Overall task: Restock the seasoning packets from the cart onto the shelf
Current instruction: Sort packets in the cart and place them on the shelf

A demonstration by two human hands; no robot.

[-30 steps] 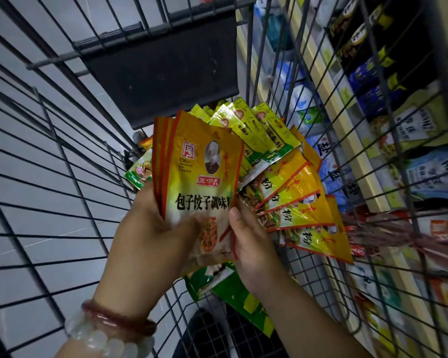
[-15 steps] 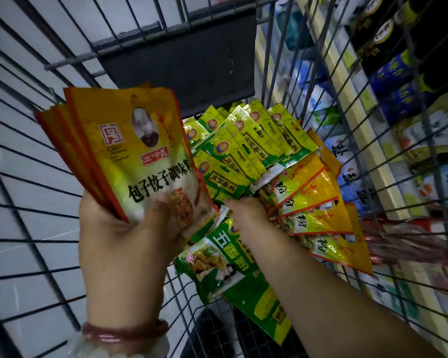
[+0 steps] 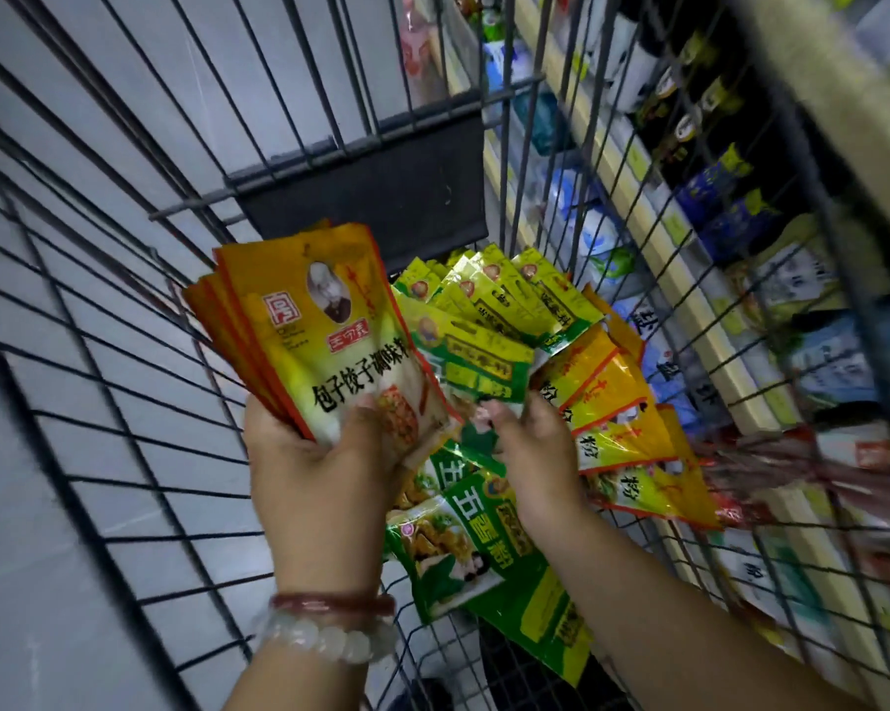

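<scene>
Left hand (image 3: 325,484): thumb and fingers curled round a fanned stack of orange packets (image 3: 325,341), held up above the wire cart (image 3: 124,402). Right hand (image 3: 535,454): fingers bent down into the loose pile, tips touching green packets (image 3: 473,366); whether it grips one, cannot tell. Yellow-orange packets (image 3: 622,443) lie just right of it. Shelf (image 3: 689,279) stands beyond the cart's right wall, stocked with bottles and bags.
</scene>
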